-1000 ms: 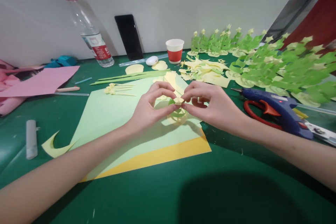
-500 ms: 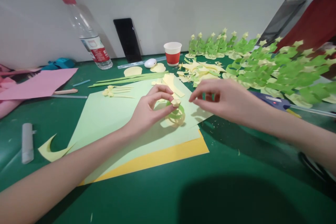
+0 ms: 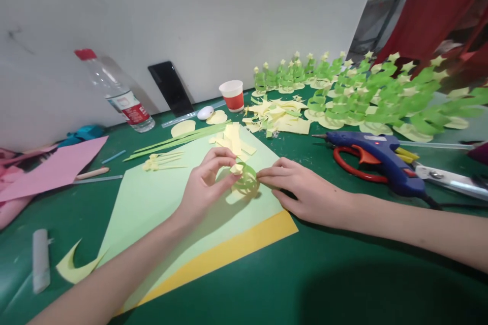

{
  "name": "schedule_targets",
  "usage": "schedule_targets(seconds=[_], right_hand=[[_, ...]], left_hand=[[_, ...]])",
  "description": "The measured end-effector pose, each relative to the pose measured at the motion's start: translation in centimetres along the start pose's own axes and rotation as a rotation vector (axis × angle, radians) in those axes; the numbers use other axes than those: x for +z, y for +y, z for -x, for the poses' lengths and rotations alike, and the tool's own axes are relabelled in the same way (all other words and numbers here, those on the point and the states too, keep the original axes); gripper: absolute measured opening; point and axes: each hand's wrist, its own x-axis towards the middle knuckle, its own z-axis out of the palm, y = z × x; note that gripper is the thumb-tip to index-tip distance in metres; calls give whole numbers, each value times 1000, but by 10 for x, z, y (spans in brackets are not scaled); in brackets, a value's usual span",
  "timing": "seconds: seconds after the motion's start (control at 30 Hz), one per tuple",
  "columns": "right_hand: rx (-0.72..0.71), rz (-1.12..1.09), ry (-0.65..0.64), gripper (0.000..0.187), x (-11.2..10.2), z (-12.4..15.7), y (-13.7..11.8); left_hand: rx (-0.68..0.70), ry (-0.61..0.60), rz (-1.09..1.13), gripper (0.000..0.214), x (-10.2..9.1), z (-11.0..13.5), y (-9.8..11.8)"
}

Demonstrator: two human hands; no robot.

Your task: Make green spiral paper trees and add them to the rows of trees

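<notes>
My left hand (image 3: pixel 211 180) pinches a small pale yellow paper star (image 3: pixel 237 168) between thumb and fingertips. Right behind the star stands a curled green paper spiral (image 3: pixel 248 175), partly hidden by my fingers. My right hand (image 3: pixel 295 185) lies low with its fingers stretched out, the tips at the right side of the spiral; whether they press on it or on its base is hard to see. Both hands are over light green paper sheets (image 3: pixel 160 223), with a yellow-orange sheet (image 3: pixel 229 249) showing beneath.
Finished green spirals with stars (image 3: pixel 366 86) crowd the back right. A blue glue gun (image 3: pixel 381 155) and red-handled scissors (image 3: pixel 450 177) lie at right. Paper scraps (image 3: pixel 280 114), a red-and-white cup (image 3: pixel 232 96), a phone (image 3: pixel 170 89) and a bottle (image 3: pixel 122 99) stand or lie behind.
My right hand has come down from the air to the spiral's right side, its fingers straightening. My left hand still pinches the star. The view has tilted up and turned right.
</notes>
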Motion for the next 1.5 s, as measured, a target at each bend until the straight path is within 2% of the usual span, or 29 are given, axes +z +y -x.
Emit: schedule_targets(seconds=[0.27,0.83,1.3,1.5], right_hand=[[-75,168,22,35,8,3,0],[-163,203,26,36,7,2,4],[-129,228,-2,38,7,4,4],[-166,240,-10,39,7,4,3]], left_hand=[[-1,12,-5,4,2,4,-2],[0,7,-20,5,2,4,-2],[12,-5,-2,1,2,4,-2],[15,-8,9,1,2,4,-3]])
